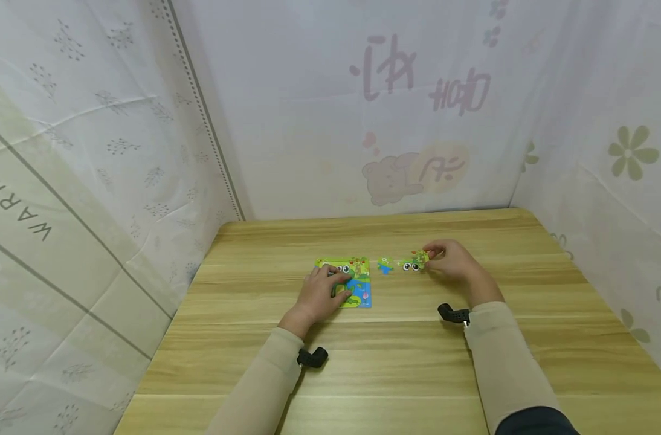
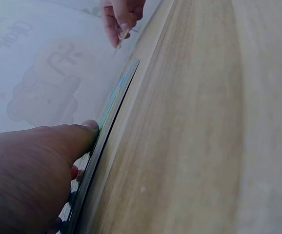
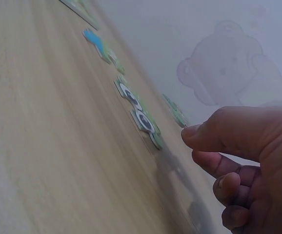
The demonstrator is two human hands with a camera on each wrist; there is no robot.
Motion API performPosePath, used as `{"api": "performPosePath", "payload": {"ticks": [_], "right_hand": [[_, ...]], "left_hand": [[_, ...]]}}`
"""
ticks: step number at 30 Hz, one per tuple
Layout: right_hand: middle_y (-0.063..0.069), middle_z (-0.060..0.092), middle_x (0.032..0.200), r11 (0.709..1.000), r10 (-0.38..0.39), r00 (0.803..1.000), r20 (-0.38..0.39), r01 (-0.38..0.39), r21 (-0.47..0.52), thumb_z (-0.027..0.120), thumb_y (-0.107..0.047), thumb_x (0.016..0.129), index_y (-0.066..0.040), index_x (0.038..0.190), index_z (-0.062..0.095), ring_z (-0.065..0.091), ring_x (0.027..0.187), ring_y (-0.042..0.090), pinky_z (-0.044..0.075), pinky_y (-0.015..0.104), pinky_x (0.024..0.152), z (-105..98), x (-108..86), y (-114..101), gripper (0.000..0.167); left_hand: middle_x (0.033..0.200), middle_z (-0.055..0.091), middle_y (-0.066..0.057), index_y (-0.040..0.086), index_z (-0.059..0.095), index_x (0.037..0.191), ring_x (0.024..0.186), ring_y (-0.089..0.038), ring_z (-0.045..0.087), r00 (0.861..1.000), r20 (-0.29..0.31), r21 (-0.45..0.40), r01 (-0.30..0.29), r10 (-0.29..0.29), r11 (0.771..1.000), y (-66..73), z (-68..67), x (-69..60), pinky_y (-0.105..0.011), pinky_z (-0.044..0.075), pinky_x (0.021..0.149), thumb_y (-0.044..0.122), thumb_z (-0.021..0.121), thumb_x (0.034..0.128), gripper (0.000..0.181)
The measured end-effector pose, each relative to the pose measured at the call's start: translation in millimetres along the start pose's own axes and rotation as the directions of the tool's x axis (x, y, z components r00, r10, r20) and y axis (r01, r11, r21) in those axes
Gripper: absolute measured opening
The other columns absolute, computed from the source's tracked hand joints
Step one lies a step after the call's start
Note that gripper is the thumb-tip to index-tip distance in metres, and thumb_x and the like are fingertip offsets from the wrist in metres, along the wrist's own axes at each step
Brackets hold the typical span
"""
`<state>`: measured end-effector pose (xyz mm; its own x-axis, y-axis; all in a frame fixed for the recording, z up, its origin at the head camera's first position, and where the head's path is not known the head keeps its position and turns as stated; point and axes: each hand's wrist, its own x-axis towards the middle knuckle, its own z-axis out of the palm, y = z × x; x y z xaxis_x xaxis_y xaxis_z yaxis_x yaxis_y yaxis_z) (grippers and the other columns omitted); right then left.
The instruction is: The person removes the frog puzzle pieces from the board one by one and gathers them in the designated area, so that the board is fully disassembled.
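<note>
A colourful jigsaw puzzle point(image 1: 365, 293), with big cartoon eyes and green and blue areas, lies flat on the table. My left hand point(image 1: 321, 294) rests on it with fingers spread, hiding its left part. In the left wrist view the thumb point(image 2: 90, 126) touches the puzzle's edge. My right hand point(image 1: 454, 261) pinches a green jigsaw piece point(image 3: 175, 111) between thumb and fingers, raised off the table. Just below that lies a jigsaw piece with two eyes point(image 3: 137, 111). A blue and green jigsaw piece point(image 1: 385, 266) lies between it and the puzzle.
The wooden table point(image 1: 390, 374) reaches back to a printed curtain point(image 1: 309, 121). More curtain hangs on the left and right sides. A small black camera point(image 1: 313, 357) sits on the left wrist, another black camera point(image 1: 453, 314) on the right.
</note>
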<state>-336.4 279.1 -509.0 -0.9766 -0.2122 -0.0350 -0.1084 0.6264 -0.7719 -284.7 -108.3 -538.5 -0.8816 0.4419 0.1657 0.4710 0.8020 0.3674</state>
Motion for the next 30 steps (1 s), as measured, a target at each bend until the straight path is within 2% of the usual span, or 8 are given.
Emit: {"api": "performPosePath", "payload": {"ticks": [3,11,19,30], "right_hand": [[0.016,0.064,0.111,1.0,0.007,1.0,0.0,-0.007,0.001,0.077,-0.005,0.091,0.004,0.133,0.065,0.06,0.092,0.025,0.052,0.03,0.071,-2.8,-0.9,4.7,0.044],[0.016,0.064,0.11,1.0,0.027,1.0,0.008,-0.027,0.008,0.076,-0.005,0.091,0.006,0.132,0.065,0.059,0.097,0.024,0.049,0.03,0.081,-9.8,-4.9,18.4,0.043],[0.014,0.064,0.106,0.999,0.039,0.999,0.004,-0.039,-0.003,0.077,-0.004,0.09,0.005,0.128,0.067,0.058,0.092,0.023,0.05,0.029,0.078,-16.2,-8.2,29.9,0.04],[0.016,0.064,0.109,0.998,0.05,0.998,0.024,-0.05,0.022,0.076,-0.002,0.09,0.006,0.131,0.066,0.058,0.094,0.022,0.05,0.026,0.078,-17.5,-11.8,31.9,0.043]], "left_hand": [[0.142,0.053,-0.004,0.03,0.065,0.144,0.131,-0.031,0.048,1.0,-0.008,-0.001,-0.007,0.007,1.0,-1.1,0.5,0.1,-0.053,0.04,0.109,0.046,0.067,0.1024,0.045],[0.143,0.053,-0.004,0.03,0.065,0.144,0.134,-0.031,0.047,1.0,-0.009,0.004,-0.008,0.008,1.0,-0.4,-0.3,-0.6,-0.054,0.039,0.111,0.047,0.066,0.1027,0.044],[0.143,0.053,-0.005,0.029,0.065,0.143,0.134,-0.031,0.047,1.0,-0.007,0.002,-0.004,0.004,1.0,0.8,0.1,-0.5,-0.054,0.038,0.113,0.045,0.067,0.1027,0.044],[0.14,0.053,-0.004,0.03,0.064,0.144,0.131,-0.03,0.048,1.0,-0.01,-0.005,-0.002,0.002,1.0,0.1,0.4,0.3,-0.056,0.03,0.121,0.046,0.068,0.1021,0.045]]}}
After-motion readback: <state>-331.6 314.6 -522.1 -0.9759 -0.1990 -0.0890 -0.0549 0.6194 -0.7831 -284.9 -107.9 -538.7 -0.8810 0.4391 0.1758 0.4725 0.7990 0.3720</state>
